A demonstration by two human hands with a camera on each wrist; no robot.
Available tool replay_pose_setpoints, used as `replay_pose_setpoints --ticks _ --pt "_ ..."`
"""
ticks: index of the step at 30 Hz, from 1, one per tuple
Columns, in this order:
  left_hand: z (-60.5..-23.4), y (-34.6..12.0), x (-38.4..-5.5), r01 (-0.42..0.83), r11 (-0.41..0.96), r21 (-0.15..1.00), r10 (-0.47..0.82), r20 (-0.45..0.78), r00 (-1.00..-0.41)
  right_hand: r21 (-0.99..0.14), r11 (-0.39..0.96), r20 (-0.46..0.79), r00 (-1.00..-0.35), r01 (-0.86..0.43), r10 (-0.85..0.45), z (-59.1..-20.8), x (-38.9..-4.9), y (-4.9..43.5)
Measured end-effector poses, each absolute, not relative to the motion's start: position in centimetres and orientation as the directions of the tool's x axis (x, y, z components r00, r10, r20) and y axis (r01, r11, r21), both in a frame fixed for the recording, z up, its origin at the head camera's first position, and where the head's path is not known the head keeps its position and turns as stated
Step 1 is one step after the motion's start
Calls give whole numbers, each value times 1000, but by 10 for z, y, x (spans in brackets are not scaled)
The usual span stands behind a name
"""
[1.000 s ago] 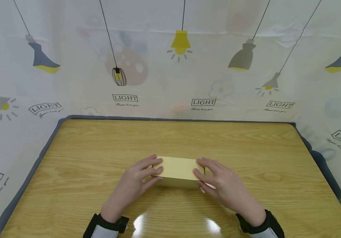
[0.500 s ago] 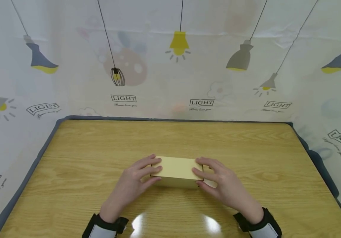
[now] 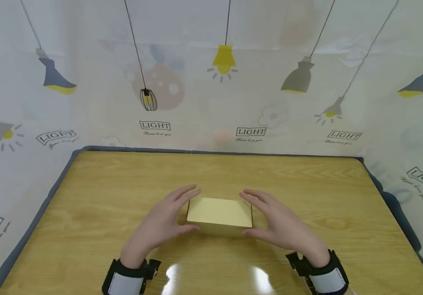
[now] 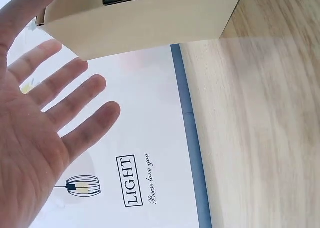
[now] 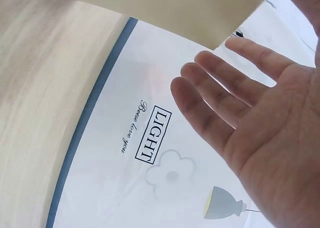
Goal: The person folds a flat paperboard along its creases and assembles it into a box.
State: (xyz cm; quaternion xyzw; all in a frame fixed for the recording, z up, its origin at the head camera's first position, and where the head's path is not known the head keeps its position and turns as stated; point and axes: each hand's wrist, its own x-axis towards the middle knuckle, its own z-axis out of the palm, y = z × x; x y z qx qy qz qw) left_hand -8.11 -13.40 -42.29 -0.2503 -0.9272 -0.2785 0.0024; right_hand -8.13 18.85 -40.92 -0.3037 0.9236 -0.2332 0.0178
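Observation:
A pale yellow cardboard box [image 3: 219,212] sits on the wooden table, its flat top facing up. At its left end is my left hand [image 3: 164,216], fingers straight and spread, thumb by the front edge. My right hand [image 3: 283,223] mirrors it at the other end, thumb near the front right corner. In the left wrist view the left palm faces the box end [image 4: 135,31], which has a dark slot along it. The right wrist view has the straight fingers of the right hand just beside a plain end [image 5: 175,11] of the box. Neither hand grips it.
The wooden table [image 3: 123,176] has a dark blue border [image 3: 152,149] along its back and sides. White curtain-like sheeting [image 3: 200,98] printed with lamps and "LIGHT" labels surrounds it. Black straps with pale panels [image 3: 126,283] are on both wrists.
Fingers of both hands have lifted off the box top and spread out straight beyond its ends. The box stays in about the same place, while the head view has shifted slightly.

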Motion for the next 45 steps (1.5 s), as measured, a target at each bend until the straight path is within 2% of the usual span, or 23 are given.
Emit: replay_pose_setpoints --ticks 5,10,26,37,45 --pt "-426 -136 -80 421 728 542 457 75 -886 -481 725 -9 -823 -494 -567 -406 -85 184" --pt "-428 -137 -80 367 741 563 424 33 -905 -480 736 -32 -829 -478 -559 -408 -84 185" --pt "-429 -134 -81 384 717 581 419 80 -904 -371 751 88 -826 -546 -557 -408 -82 183" --pt "-432 -130 -82 463 721 515 406 227 -885 -216 789 238 -815 -575 -529 -419 -84 172" --pt "-432 -126 -82 470 725 503 430 202 -880 -262 784 225 -826 -563 -517 -421 -84 169"
